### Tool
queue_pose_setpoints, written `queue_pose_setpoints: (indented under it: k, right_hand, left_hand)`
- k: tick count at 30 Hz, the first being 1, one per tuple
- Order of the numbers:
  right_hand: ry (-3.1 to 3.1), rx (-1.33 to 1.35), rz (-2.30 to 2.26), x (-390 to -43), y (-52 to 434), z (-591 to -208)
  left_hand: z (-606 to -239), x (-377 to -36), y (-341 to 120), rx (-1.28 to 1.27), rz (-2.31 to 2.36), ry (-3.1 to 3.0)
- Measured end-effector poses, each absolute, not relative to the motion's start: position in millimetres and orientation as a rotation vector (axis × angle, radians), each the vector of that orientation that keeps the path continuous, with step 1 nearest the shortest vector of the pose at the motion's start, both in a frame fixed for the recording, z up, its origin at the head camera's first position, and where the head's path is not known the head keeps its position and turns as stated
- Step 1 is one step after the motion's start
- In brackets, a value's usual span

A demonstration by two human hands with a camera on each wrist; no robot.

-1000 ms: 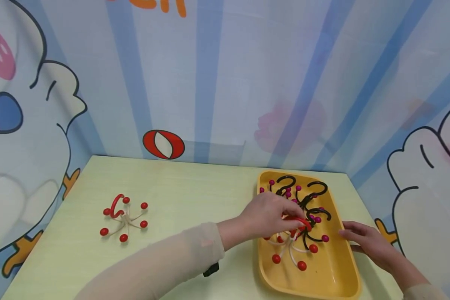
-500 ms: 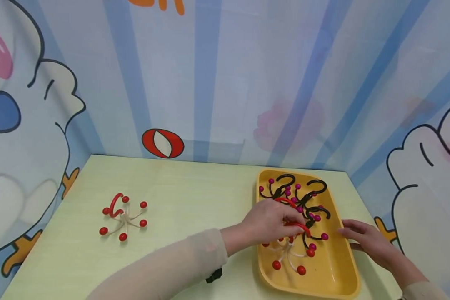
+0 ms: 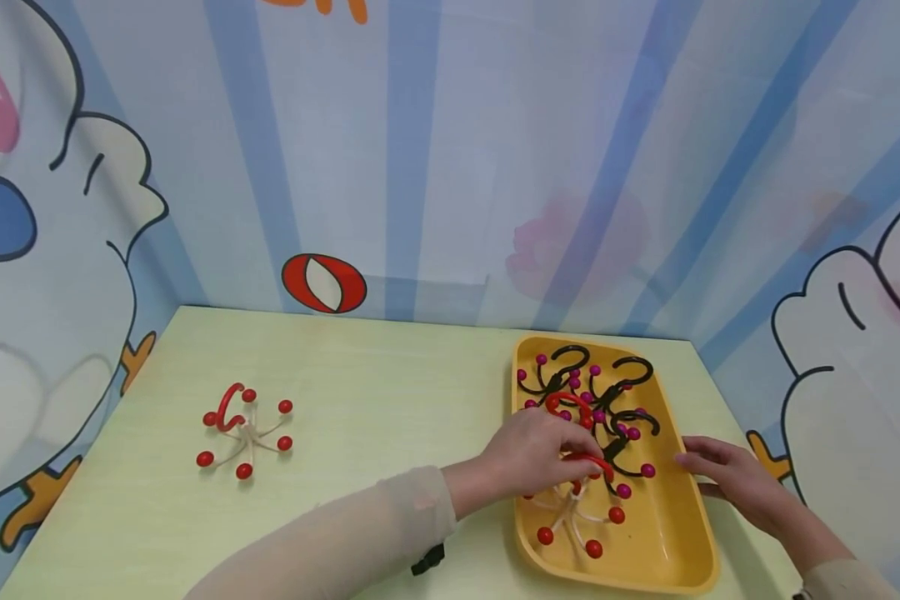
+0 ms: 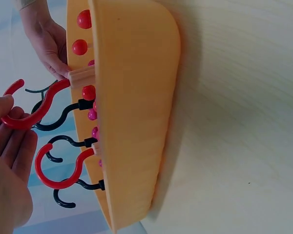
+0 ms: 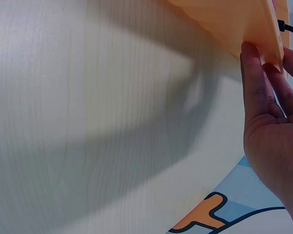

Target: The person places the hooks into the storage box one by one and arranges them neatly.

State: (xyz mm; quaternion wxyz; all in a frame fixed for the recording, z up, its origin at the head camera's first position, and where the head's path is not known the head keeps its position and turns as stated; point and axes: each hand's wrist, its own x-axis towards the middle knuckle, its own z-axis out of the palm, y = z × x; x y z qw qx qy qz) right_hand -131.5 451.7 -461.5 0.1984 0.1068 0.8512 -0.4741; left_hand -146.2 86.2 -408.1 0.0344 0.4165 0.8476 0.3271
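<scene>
My left hand point(image 3: 536, 454) grips the red hook handle of a pale-legged, red-tipped head massager point(image 3: 570, 508) over the near half of the yellow tray point(image 3: 667, 533). In the left wrist view the left hand point(image 4: 10, 161) is at that red hook point(image 4: 27, 122), above the tray wall point(image 4: 136, 97). A second red-hooked massager point(image 3: 568, 400) lies just beyond the hand, its legs mostly hidden. Several black massagers point(image 3: 611, 396) with magenta tips lie at the tray's far end. My right hand point(image 3: 742, 483) holds the tray's right rim, fingers outside and thumb at the edge.
Another red-hooked head massager point(image 3: 246, 429) stands on its legs on the left of the pale table point(image 3: 375, 400). A printed cloth backdrop point(image 3: 450, 167) rises behind the table and at both sides. The tray's near right floor is bare.
My left hand has shifted slightly left and toward me, and the gripped massager's legs have lowered into the tray's near half. The second red hook has come into view. My right hand stays.
</scene>
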Motion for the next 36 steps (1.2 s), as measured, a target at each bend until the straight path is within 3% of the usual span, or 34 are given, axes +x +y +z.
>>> queue_pose_setpoints:
  k: [22, 36]
  right_hand:
    - [2.381, 0.313, -1.295, -134.8, 451.8, -462.5]
    - [2.368, 0.277, -1.315, -133.3, 453.3, -462.7]
  left_hand:
    - [-437.0, -141.2, 79.8, 1.150, 1.218, 2.647]
    - [-435.1, -127.4, 83.7, 1.028, 1.253, 2.712]
